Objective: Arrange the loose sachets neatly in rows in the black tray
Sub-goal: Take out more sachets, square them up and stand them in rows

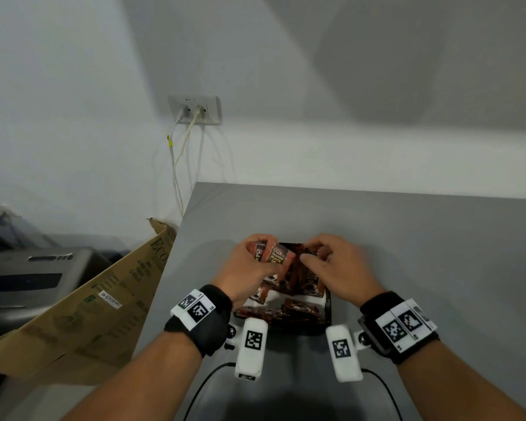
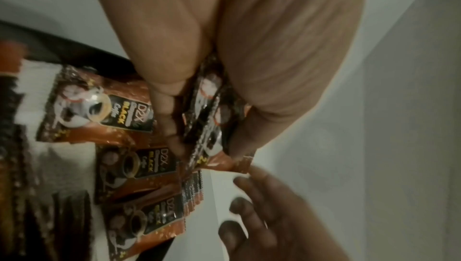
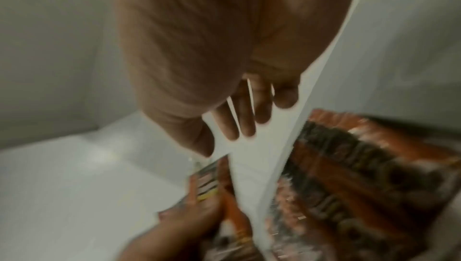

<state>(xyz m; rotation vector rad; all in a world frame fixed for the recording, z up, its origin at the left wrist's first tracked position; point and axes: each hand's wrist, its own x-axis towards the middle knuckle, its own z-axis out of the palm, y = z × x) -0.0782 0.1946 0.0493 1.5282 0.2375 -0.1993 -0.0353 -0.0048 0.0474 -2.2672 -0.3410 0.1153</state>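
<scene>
The left hand [image 1: 249,268] clutches a bundle of sachets [image 1: 274,253] above the far end of the black tray [image 1: 327,311] on the counter [image 1: 407,238]. That loose fan could slip and scatter over the sachets already lying below. The right hand [image 1: 331,265] hovers just beside the bundle, fingers curled; whether it pinches one, I cannot tell.

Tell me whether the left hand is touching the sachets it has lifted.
Touching. The left wrist view shows the left hand with thumb and fingers pinching a bundle of sachets; the head view agrees.
</scene>
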